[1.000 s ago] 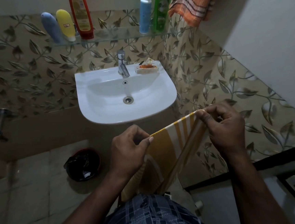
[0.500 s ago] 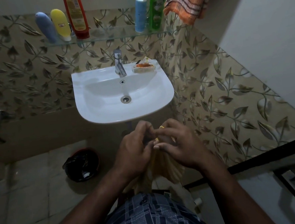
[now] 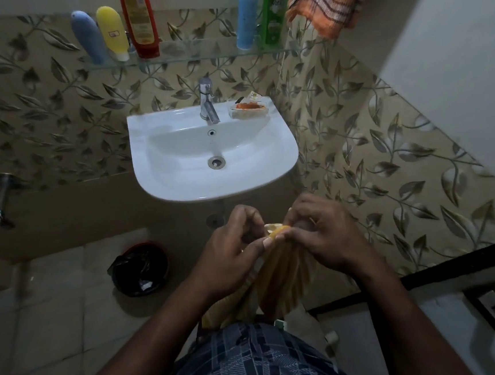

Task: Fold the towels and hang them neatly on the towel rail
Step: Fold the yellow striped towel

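A yellow towel with white stripes (image 3: 281, 277) hangs doubled over in front of my body, below the sink. My left hand (image 3: 233, 248) and my right hand (image 3: 319, 235) are close together and both pinch its top corners, fingertips nearly touching. The towel's lower part drops behind my forearms toward my checked clothing. An orange towel with dark stripes (image 3: 331, 0) hangs at the top right, above the glass shelf; what it hangs from is out of frame.
A white sink (image 3: 179, 175) with a tap (image 3: 207, 104) and a soap dish (image 3: 250, 109) is fixed to the leaf-patterned wall. A glass shelf (image 3: 193, 56) carries several bottles. A dark bin (image 3: 141, 270) stands on the floor at left. A wall tap (image 3: 0, 203) sticks out far left.
One second ago my hands held the towel's top edge stretched wide. They came together, bringing the corners to meet and doubling the towel.
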Action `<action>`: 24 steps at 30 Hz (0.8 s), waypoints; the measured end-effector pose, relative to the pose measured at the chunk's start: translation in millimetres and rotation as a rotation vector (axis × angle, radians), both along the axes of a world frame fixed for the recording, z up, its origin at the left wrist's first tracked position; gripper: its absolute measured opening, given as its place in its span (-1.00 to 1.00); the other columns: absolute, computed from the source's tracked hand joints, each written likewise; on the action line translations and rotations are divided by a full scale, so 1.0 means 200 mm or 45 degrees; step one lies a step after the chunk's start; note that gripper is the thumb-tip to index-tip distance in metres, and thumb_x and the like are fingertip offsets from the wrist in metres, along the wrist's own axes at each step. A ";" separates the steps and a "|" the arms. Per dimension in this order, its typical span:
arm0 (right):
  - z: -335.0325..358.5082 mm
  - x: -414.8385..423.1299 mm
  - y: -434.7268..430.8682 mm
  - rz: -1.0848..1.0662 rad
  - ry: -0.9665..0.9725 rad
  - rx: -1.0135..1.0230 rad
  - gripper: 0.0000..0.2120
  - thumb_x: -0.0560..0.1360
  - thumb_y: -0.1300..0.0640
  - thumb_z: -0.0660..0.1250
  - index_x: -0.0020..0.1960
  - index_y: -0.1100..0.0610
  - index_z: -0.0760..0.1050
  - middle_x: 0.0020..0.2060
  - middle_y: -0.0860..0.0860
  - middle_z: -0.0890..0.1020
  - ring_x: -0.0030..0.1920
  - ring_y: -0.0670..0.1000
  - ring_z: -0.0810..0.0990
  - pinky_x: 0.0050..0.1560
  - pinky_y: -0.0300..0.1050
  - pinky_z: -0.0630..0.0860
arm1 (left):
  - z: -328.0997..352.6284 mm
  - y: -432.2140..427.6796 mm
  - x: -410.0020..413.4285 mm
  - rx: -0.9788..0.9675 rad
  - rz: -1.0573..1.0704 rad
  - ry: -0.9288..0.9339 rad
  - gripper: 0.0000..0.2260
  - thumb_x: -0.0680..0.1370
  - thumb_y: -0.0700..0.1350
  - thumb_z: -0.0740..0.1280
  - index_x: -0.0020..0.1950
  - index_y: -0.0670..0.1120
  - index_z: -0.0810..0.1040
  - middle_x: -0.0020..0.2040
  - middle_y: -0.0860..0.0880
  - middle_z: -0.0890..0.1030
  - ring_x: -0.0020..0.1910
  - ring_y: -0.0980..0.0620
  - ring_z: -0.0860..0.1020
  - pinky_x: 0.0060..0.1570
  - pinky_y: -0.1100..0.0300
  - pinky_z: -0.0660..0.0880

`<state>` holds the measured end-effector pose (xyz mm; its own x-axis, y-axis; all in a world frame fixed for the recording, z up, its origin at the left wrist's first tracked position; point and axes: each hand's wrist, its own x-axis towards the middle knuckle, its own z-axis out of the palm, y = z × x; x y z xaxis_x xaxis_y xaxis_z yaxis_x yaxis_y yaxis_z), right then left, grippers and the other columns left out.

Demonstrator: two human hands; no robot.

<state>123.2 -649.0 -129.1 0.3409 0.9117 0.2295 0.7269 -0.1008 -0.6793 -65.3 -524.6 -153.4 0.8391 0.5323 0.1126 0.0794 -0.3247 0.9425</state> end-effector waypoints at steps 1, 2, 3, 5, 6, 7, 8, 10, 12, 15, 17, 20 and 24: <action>0.01 0.00 -0.01 -0.069 -0.010 0.057 -0.82 0.39 -0.01 0.58 -0.19 0.09 0.67 -0.19 -0.10 0.60 -0.14 -0.17 0.58 -0.15 -0.33 0.41 | -0.01 0.01 0.00 -0.020 -0.010 0.010 -0.85 0.58 -0.07 0.42 0.10 0.00 0.50 -0.05 0.11 0.64 -0.04 0.07 0.64 -0.03 0.11 0.58; 0.03 0.01 -0.02 -0.143 -0.020 0.113 -0.82 0.39 0.00 0.58 -0.19 0.09 0.66 -0.19 -0.08 0.60 -0.13 -0.19 0.57 -0.13 -0.36 0.40 | -0.01 0.01 -0.01 -0.027 -0.011 0.014 -0.88 0.58 -0.05 0.42 0.08 0.01 0.53 -0.06 0.10 0.64 -0.05 0.05 0.63 -0.04 0.11 0.56; 0.05 0.02 -0.03 -0.217 -0.031 0.167 -0.83 0.39 0.01 0.58 -0.18 0.08 0.65 -0.18 -0.07 0.60 -0.12 -0.20 0.57 -0.10 -0.38 0.41 | -0.02 0.00 -0.01 -0.032 0.003 0.005 -0.90 0.59 -0.04 0.41 0.07 0.01 0.55 -0.08 0.10 0.64 -0.07 0.06 0.63 -0.07 0.13 0.55; 0.08 0.06 -0.05 -0.345 -0.092 0.250 -0.85 0.40 0.03 0.58 -0.17 0.02 0.63 -0.18 -0.06 0.61 -0.13 -0.18 0.56 -0.06 -0.36 0.42 | -0.01 -0.01 -0.01 -0.049 0.063 -0.039 -0.94 0.58 -0.06 0.42 0.03 0.02 0.58 -0.12 0.10 0.65 -0.10 0.09 0.64 -0.10 0.18 0.53; 0.09 0.09 -0.07 -0.402 -0.130 0.273 -0.84 0.40 0.03 0.60 -0.16 -0.02 0.62 -0.18 -0.04 0.61 -0.14 -0.13 0.57 -0.06 -0.34 0.43 | -0.01 -0.01 0.00 -0.044 0.086 -0.061 -0.95 0.58 -0.08 0.43 0.01 0.02 0.59 -0.13 0.10 0.65 -0.11 0.09 0.65 -0.10 0.20 0.53; 0.10 0.11 -0.08 -0.445 -0.148 0.292 -0.82 0.41 0.06 0.62 -0.15 -0.04 0.61 -0.18 -0.03 0.62 -0.14 -0.08 0.58 -0.06 -0.33 0.44 | 0.00 -0.01 0.01 -0.021 0.098 -0.073 -0.96 0.57 -0.08 0.44 0.00 0.03 0.61 -0.14 0.10 0.66 -0.12 0.07 0.65 -0.11 0.20 0.54; 0.11 0.12 -0.08 -0.474 -0.150 0.306 -0.81 0.40 0.08 0.63 -0.15 -0.03 0.61 -0.18 -0.01 0.62 -0.14 -0.06 0.58 -0.07 -0.32 0.44 | 0.01 0.00 0.01 0.014 0.095 -0.073 -0.96 0.56 -0.07 0.45 -0.01 0.03 0.62 -0.14 0.09 0.67 -0.12 0.05 0.66 -0.12 0.19 0.55; 0.11 0.14 -0.10 -0.514 -0.174 0.309 -0.83 0.39 0.12 0.65 -0.15 0.05 0.65 -0.18 -0.01 0.62 -0.15 -0.08 0.57 -0.08 -0.36 0.43 | 0.02 0.01 0.01 0.108 0.067 -0.057 -0.95 0.55 -0.05 0.47 -0.02 0.03 0.64 -0.12 0.10 0.68 -0.12 0.04 0.67 -0.13 0.17 0.56; 0.12 0.14 -0.10 -0.550 -0.198 0.315 -0.82 0.39 0.11 0.65 -0.15 0.12 0.67 -0.18 -0.04 0.61 -0.16 -0.13 0.54 -0.09 -0.40 0.41 | 0.02 0.01 0.02 0.201 0.037 -0.017 -0.93 0.53 -0.01 0.48 -0.02 0.04 0.67 -0.13 0.13 0.69 -0.14 0.06 0.67 -0.17 0.21 0.55; 0.13 0.14 -0.11 -0.565 -0.207 0.344 -0.81 0.39 0.10 0.65 -0.17 0.16 0.68 -0.19 -0.04 0.60 -0.17 -0.12 0.54 -0.08 -0.42 0.40 | 0.01 0.00 0.03 0.256 0.034 0.077 -0.86 0.50 0.07 0.50 -0.01 0.06 0.74 -0.13 0.19 0.72 -0.16 0.16 0.67 -0.18 0.25 0.56; 0.14 0.14 -0.11 -0.563 -0.211 0.352 -0.80 0.39 0.10 0.65 -0.17 0.18 0.68 -0.19 -0.02 0.61 -0.16 -0.09 0.56 -0.08 -0.40 0.41 | 0.00 0.01 0.04 0.236 0.041 0.146 -0.89 0.50 0.06 0.54 -0.04 0.07 0.76 -0.15 0.19 0.74 -0.16 0.22 0.67 -0.14 0.16 0.61; 0.15 0.13 -0.12 -0.567 -0.203 0.346 -0.79 0.39 0.09 0.65 -0.16 0.19 0.69 -0.19 -0.01 0.62 -0.16 -0.06 0.58 -0.09 -0.36 0.44 | 0.00 0.01 0.05 0.186 0.054 0.193 -0.91 0.47 0.04 0.59 -0.10 0.05 0.78 -0.18 0.15 0.74 -0.16 0.21 0.69 -0.12 0.06 0.65; 0.15 0.14 -0.12 -0.576 -0.203 0.356 -0.77 0.40 0.06 0.64 -0.16 0.20 0.68 -0.19 0.01 0.62 -0.16 -0.03 0.59 -0.10 -0.27 0.48 | 0.03 0.00 0.05 0.136 0.252 0.160 -0.91 0.45 -0.06 0.63 -0.21 0.05 0.76 -0.24 0.19 0.73 -0.22 0.21 0.69 -0.15 0.04 0.67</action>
